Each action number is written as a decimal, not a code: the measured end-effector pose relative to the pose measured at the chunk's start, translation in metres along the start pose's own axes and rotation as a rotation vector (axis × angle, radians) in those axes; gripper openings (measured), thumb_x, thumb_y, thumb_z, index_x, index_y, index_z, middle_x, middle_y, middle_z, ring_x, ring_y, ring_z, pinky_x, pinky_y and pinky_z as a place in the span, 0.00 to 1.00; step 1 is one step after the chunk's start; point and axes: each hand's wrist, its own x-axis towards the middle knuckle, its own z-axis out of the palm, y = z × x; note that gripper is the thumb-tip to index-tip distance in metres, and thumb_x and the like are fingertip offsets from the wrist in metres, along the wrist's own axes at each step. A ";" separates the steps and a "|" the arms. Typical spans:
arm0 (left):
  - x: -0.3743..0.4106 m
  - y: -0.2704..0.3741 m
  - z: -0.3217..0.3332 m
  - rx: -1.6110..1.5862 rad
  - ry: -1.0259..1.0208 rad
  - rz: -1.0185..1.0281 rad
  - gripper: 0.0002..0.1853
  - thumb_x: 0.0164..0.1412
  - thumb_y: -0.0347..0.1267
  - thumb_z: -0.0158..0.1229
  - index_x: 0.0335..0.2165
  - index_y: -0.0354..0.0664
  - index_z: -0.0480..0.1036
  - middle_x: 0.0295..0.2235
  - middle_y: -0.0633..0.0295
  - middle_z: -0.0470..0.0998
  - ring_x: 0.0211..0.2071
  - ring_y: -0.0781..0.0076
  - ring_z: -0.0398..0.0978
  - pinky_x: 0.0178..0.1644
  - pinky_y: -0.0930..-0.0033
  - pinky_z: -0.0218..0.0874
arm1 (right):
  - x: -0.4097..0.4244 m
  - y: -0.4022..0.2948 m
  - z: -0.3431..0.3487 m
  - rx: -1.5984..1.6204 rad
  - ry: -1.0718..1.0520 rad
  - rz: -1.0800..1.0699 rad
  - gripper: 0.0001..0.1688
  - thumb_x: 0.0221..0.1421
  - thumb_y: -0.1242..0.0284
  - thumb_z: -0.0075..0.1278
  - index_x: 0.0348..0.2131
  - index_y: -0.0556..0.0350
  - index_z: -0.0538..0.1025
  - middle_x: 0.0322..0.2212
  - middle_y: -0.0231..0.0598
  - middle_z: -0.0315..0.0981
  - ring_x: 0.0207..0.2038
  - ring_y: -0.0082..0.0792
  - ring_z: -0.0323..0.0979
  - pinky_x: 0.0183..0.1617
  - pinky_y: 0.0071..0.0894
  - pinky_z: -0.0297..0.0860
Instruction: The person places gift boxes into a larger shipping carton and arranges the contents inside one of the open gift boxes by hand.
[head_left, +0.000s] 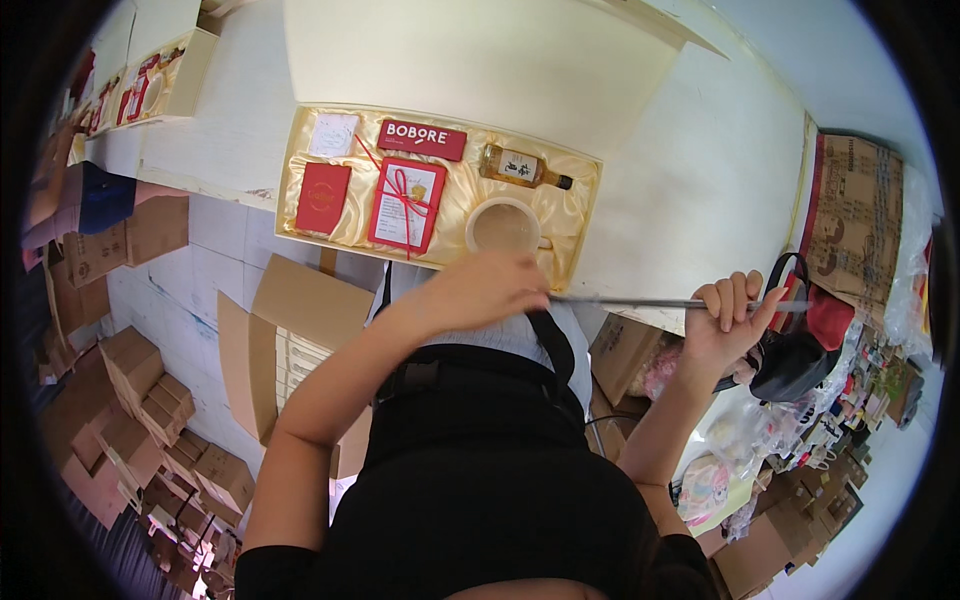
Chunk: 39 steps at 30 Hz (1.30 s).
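Observation:
My right hand (731, 311) is closed around one end of a long, thin grey strip (637, 302). The strip's other end meets the fingers of my left hand (499, 289), just below the gift box (442, 264); how those fingers hold it is partly hidden. In the open, satin-lined box lie a white square packet (333, 135), a dark red card packet (322, 196), a red box with lettering (422, 140), a red package tied with ribbon (406, 206), a small amber bottle (512, 166) and a white mug (501, 225) beside my left hand.
The gift box stands on a white table (660, 195). Another filled gift box (180, 82) is at the upper left. Below the table's edge is an open cardboard box (247, 367) with packed contents. A printed carton (855, 217), bags and clutter lie at the right.

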 end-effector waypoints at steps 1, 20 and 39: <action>0.002 -0.005 -0.004 0.011 0.079 -0.052 0.08 0.50 0.33 0.52 0.29 0.42 0.72 0.28 0.60 0.69 0.35 0.62 0.69 0.37 0.64 0.62 | -0.001 0.004 -0.005 -0.101 0.066 -0.074 0.18 0.60 0.60 0.36 0.25 0.55 0.65 0.12 0.28 0.52 0.09 0.17 0.46 0.15 0.17 0.46; 0.043 -0.032 0.036 0.563 0.185 0.201 0.04 0.41 0.32 0.51 0.22 0.48 0.70 0.29 0.65 0.65 0.37 0.68 0.62 0.38 0.69 0.54 | -0.019 0.047 0.029 -0.689 0.121 -0.076 0.13 0.57 0.73 0.38 0.21 0.58 0.60 0.11 0.31 0.54 0.06 0.17 0.45 0.11 0.19 0.45; 0.046 -0.043 0.039 0.563 0.150 0.326 0.02 0.45 0.32 0.49 0.21 0.49 0.68 0.25 0.72 0.68 0.35 0.73 0.63 0.38 0.72 0.52 | -0.057 0.074 0.033 -1.262 -0.183 -0.086 0.07 0.51 0.76 0.44 0.21 0.58 0.67 0.12 0.32 0.62 0.14 0.20 0.56 0.18 0.18 0.53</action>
